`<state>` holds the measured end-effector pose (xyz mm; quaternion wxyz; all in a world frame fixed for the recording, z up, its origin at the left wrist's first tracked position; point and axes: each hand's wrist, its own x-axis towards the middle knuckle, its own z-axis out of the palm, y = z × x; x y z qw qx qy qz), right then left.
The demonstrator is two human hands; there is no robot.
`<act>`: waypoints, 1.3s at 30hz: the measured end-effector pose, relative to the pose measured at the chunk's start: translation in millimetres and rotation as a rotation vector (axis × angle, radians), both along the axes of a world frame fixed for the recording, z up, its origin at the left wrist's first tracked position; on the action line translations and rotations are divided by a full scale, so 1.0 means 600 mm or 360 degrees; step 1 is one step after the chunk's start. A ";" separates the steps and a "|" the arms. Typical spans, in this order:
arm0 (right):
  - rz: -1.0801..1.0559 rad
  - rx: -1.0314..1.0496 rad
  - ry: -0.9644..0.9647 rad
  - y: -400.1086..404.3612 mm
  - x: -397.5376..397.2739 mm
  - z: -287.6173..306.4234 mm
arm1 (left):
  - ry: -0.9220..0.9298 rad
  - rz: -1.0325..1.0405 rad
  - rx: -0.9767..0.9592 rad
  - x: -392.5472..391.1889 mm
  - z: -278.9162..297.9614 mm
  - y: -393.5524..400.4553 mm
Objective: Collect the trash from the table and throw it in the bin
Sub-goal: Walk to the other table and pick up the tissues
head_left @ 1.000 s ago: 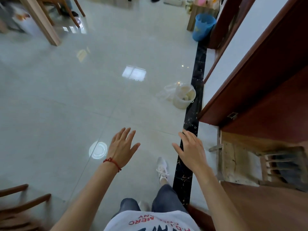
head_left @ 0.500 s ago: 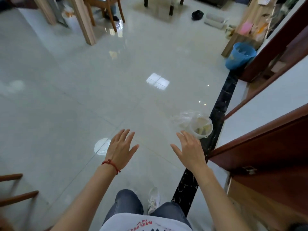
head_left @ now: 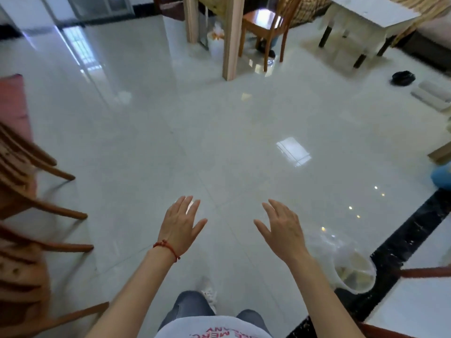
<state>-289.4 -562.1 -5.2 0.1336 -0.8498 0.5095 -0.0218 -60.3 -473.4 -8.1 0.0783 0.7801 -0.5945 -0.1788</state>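
My left hand [head_left: 181,225], with a red string at the wrist, and my right hand [head_left: 283,228] hover palm down over the glossy tiled floor, fingers spread, holding nothing. A small white bin lined with clear plastic [head_left: 353,273] stands on the floor just right of my right forearm, with pale scraps inside. Far ahead stands a wooden table on light legs [head_left: 229,37]; its top is out of view. A white bin with orange bits [head_left: 216,42] sits under it.
Wooden chairs [head_left: 26,191] crowd the left edge. A brown chair [head_left: 266,23] stands by the far table, a white low table [head_left: 366,18] at upper right. A blue bucket [head_left: 441,174] is at the right edge, a black floor strip [head_left: 402,250] at lower right.
The view has swung left and upward from the doorway into the room. The lined bin slid from ahead to lower right. Both hands stay spread and empty.
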 end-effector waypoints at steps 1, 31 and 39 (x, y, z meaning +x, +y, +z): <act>0.0050 -0.0001 -0.0011 -0.016 0.026 0.000 | -0.0011 0.0055 0.0002 0.020 0.000 -0.003; 0.0939 0.0072 -0.0029 -0.557 0.680 0.002 | -0.0164 0.0863 -0.0145 0.576 -0.013 -0.393; 0.0963 0.0125 -0.0005 -0.696 0.857 -0.009 | -0.0108 0.0896 -0.0090 0.736 -0.034 -0.519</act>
